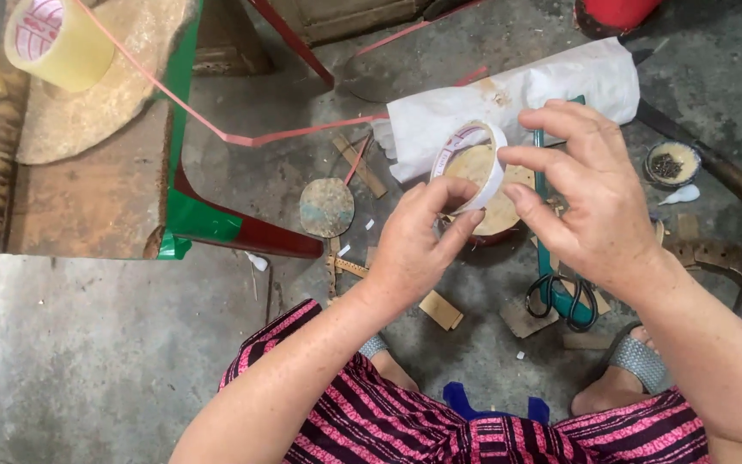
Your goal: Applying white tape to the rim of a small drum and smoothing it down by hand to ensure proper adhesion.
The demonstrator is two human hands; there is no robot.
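Note:
My left hand [418, 241] grips a small white tape roll [472, 159] by its lower rim, thumb and fingers pinched on it. My right hand [590, 202] hovers just right of the roll with fingers spread and bent, fingertips close to its edge; whether they touch it I cannot tell. Behind the roll lies a round tan disc [508, 202] on the concrete floor. I sit low, with striped pink and black cloth [440, 430] over my knees and sandalled feet [637, 365] below.
Black-handled scissors [560, 301] and wood scraps [440, 309] lie on the floor by my feet. White paper [551, 86], another round disc [326, 207], a small dish of nails [672, 163], a wooden bench [105, 189] with a clear tape roll [57, 39].

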